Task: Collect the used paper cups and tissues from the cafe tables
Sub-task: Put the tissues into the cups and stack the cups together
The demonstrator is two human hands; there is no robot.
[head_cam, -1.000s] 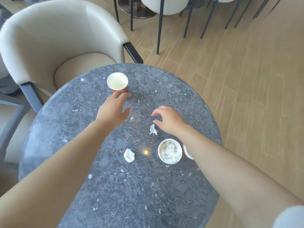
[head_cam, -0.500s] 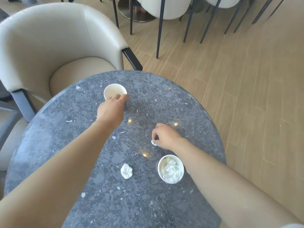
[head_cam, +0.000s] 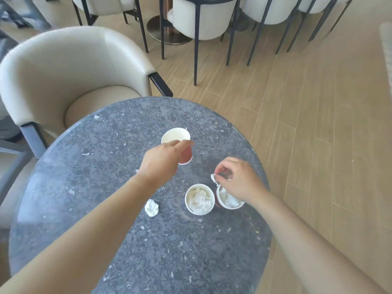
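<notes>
Head view: on the grey speckled table (head_cam: 95,170), the left hand (head_cam: 161,164) grips an empty red paper cup (head_cam: 175,137) beyond the tissue-filled cup (head_cam: 199,199). The right hand (head_cam: 237,180) pinches a tissue scrap (head_cam: 214,178) just right of that cup, over a second stuffed cup (head_cam: 229,201). A crumpled tissue (head_cam: 151,207) lies to its left.

The tissue-stuffed cup (head_cam: 186,201) sits hemmed in: a second cup (head_cam: 230,207) just beside it on its right, under the right hand (head_cam: 237,180) pinching a tissue scrap (head_cam: 214,179); a crumpled tissue (head_cam: 151,207) near its left; beyond it, the left hand (head_cam: 161,164) gripping an empty cup (head_cam: 175,135). Nearer than it, the bench (head_cam: 169,251) lies open between both forearms. Far beyond it leftward, an armchair (head_cam: 63,66) blocks the rim.
</notes>
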